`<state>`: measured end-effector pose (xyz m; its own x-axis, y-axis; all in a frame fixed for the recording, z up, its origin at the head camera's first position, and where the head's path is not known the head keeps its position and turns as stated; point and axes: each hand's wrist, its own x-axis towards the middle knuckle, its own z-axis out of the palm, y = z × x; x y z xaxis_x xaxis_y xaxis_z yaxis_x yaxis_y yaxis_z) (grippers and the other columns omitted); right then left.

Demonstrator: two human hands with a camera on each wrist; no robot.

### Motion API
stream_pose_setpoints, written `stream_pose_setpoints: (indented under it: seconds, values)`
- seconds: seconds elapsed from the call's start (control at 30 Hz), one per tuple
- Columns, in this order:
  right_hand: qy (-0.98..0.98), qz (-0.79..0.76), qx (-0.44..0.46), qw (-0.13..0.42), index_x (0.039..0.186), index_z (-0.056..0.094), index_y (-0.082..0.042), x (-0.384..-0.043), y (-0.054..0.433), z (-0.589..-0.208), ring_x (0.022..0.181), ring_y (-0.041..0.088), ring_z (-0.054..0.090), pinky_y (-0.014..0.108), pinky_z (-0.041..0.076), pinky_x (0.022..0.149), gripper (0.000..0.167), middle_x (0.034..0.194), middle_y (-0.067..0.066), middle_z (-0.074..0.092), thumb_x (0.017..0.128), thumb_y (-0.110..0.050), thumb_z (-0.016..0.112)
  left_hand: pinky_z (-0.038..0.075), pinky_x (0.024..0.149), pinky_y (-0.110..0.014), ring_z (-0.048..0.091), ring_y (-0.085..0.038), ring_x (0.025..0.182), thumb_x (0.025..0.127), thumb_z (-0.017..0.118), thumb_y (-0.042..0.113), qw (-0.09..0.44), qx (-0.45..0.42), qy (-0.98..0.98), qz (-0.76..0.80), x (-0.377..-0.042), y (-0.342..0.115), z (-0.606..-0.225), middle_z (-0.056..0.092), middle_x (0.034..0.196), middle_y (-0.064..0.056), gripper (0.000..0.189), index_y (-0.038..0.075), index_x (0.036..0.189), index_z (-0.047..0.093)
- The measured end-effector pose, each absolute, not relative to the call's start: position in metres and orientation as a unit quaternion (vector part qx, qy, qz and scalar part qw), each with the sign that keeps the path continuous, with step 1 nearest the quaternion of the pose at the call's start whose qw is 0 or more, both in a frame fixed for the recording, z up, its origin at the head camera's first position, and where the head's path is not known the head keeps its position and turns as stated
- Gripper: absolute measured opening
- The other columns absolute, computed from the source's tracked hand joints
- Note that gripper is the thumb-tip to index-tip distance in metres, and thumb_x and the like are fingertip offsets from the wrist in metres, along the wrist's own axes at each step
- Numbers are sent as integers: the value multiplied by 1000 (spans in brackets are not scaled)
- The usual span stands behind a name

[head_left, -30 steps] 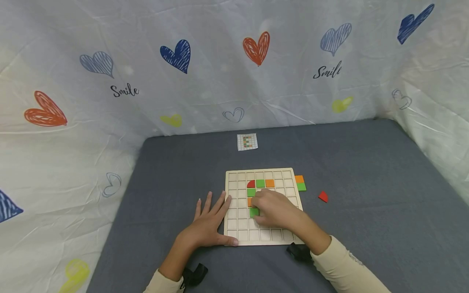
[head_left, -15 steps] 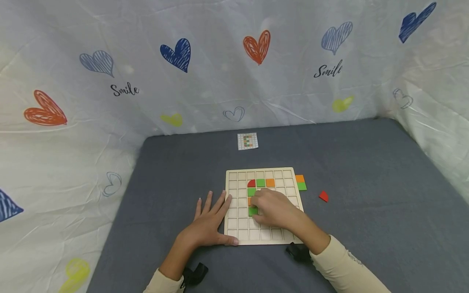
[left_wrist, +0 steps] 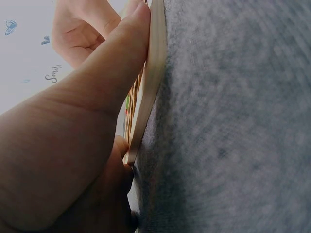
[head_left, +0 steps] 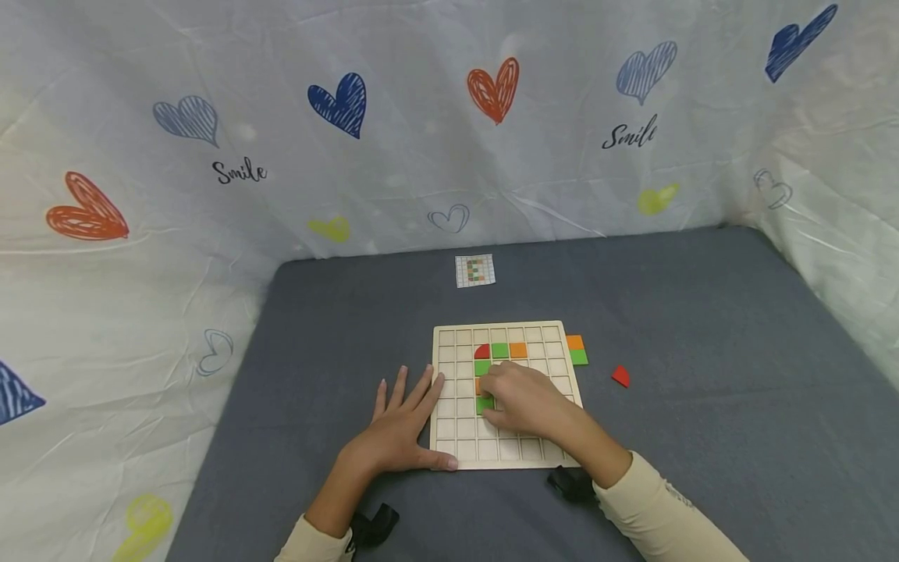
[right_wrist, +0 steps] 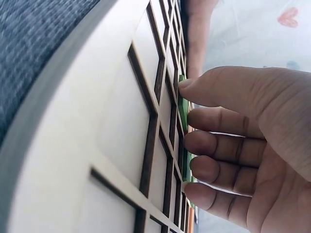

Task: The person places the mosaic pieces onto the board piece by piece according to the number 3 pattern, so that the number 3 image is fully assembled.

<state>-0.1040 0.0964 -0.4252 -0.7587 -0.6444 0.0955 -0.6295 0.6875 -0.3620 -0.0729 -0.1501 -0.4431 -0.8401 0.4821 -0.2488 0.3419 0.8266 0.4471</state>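
Note:
A wooden grid board (head_left: 456, 449) lies on the grey cloth. My left hand (head_left: 396, 437) rests with spread fingers along its left edge, the thumb on the near corner. Over the middle, my right hand (head_left: 527, 402) has curled fingers and pinches a green square tile (head_left: 484, 405) at its cell; the right wrist view shows the thumb touching this green tile (right_wrist: 183, 109). A red rounded tile (head_left: 481, 351), a green tile (head_left: 499, 350) and an orange tile (head_left: 517, 350) form a row. Below the red one are another green tile (head_left: 481, 368) and a partly covered orange tile (head_left: 478, 386).
Right of the board lie a loose orange tile (head_left: 574, 342), a green tile (head_left: 579, 357) and a red rounded tile (head_left: 620, 376). A small pattern card (head_left: 475, 271) lies behind the board. A white curtain with hearts (head_left: 407, 156) hangs behind the table.
The green tile under my right hand has shifted slightly up and left and now sits straighter in line with its cell. My left hand has stayed still.

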Motion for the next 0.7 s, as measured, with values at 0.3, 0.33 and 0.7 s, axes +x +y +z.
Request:
stream_pose_setpoints:
  seconds: [0.3,0.33,0.7]
  values:
    - [917,-193,-348,18,74,64,-14,-103,99,-425,69,13,47,29,41,60,12,71,-9,49,77,-10,74,-11,113,-64,-14,-39,149,70,75,75,180,220,939,196,-73,-151,-445,2,168,-3,125,21,163,12]
    - [917,-193,-349,16,74,63,-14,-104,99,-425,70,13,47,29,41,60,12,71,-10,49,77,-10,74,-12,113,-64,-14,-39,149,70,74,76,180,220,938,196,-73,-151,-445,2,168,-3,125,21,163,12]
    - [911,-200,-360,16,70,60,-17,-105,104,-426,68,13,45,28,40,62,18,69,-9,46,75,-6,73,-12,113,-64,-15,-38,149,70,74,76,179,222,938,198,-74,-152,-446,1,168,-2,125,21,163,11]
